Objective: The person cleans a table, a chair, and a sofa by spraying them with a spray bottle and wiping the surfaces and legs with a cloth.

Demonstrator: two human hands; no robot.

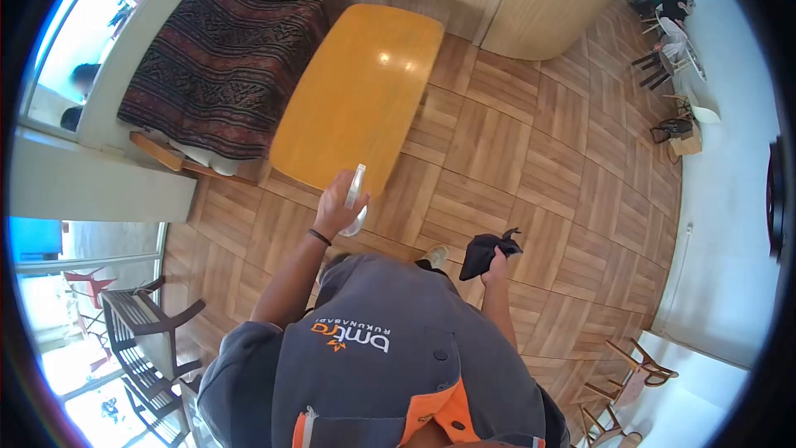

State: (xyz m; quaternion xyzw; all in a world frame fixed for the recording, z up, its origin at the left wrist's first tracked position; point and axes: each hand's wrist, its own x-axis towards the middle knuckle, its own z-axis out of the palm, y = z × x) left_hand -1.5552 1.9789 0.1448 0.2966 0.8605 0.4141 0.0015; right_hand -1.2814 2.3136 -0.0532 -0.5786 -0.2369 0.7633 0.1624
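Note:
My left hand (333, 209) is wrapped round a clear spray bottle with a white top (356, 187), held upright at the near end of a yellow wooden table (356, 91). A dark band circles that wrist. Out to the right, my right hand (497, 267) grips a bunched dark cloth (479, 254) above the floor. Part of the cloth sticks up past my fingers. Glossy light spots show on the tabletop.
A bench draped with a patterned cover (228, 66) stands left of the table. Behind is a wood-panelled counter (539, 17). Dark slatted chairs (141, 323) are at lower left, wooden chairs (638, 365) at lower right. Parquet-patterned floor (531, 158) lies between.

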